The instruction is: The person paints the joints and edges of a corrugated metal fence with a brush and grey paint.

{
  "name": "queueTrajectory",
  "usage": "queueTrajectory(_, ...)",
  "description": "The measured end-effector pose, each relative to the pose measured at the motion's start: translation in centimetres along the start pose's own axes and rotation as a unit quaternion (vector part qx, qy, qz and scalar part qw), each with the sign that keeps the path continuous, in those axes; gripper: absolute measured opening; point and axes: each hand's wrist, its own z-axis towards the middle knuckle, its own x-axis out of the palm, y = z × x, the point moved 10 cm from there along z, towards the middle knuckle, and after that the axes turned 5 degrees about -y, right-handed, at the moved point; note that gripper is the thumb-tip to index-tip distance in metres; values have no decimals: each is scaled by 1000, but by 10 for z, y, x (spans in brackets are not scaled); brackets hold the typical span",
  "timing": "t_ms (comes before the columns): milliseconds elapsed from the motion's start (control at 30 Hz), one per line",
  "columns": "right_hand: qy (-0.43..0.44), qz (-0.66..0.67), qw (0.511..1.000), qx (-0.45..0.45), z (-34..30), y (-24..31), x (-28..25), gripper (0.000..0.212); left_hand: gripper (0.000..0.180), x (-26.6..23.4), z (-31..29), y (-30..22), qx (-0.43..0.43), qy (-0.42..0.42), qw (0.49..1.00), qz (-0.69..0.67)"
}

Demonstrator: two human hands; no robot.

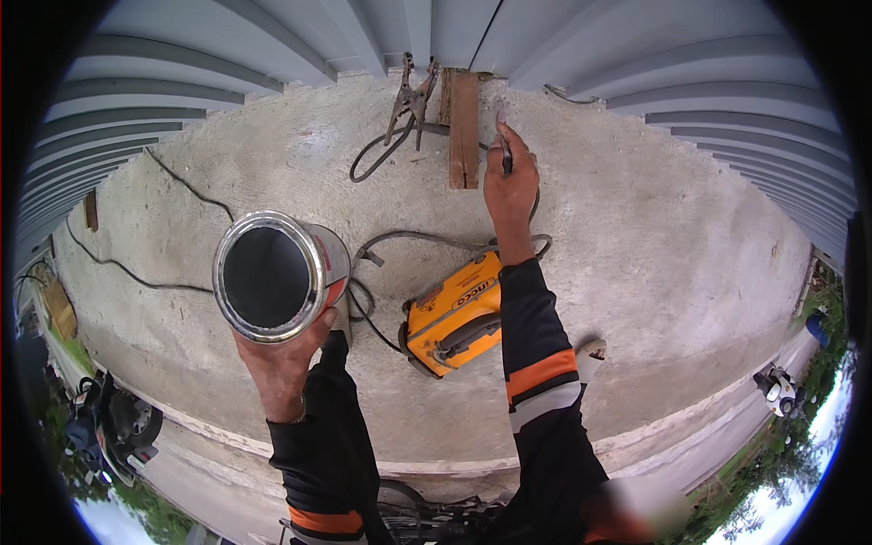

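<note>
Nearest the camera is an open, round metal can [331,261], tipped so that its mouth faces up towards the view, with dark grey contents [266,277] inside and smears on the rim. Behind it spreads the pale, rough concrete floor [672,218], bounded along the top by grey ribbed panelling [472,41]. Next in size come the two black sleeves with orange and pale bands, then a yellow machine [461,309] with a black handle, lying between the forearms and partly covered by the right sleeve [536,336]. The hands are well apart. The left hand [280,368] grips the can from its near side, at the left of the floor. The right hand [510,195], further forward, is closed around a slim, dark-handled tool [506,159], whose tip is too blurred to make out; whether it touches anything, I cannot tell. Just left of that hand lies a brown wooden plank [464,136], with a rusty metal clamp [412,98] beside it. A dark cable [427,236] runs behind the machine.
</note>
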Motion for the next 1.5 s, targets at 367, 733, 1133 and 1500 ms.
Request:
queueTrajectory(367, 22, -148, 987, -54, 52, -24, 66, 40, 87, -21, 12, 8, -33, -19, 999, -1)
queueTrajectory(733, 26, -105, 994, 4, 46, -33, 62, 40, 85, -24, 19, 8, -28, -21, 999, -2)
queueTrajectory(1133, 13, -152, 988, -36, 49, -24, 58, 41, 85, -23, 20, 9, -27, -11, 1000, -2)
queueTrajectory(1500, 72, -136, 988, -2, 53, -27, 58, 41, 86, -22, 22, 8, -16, -8, 1000, 7)
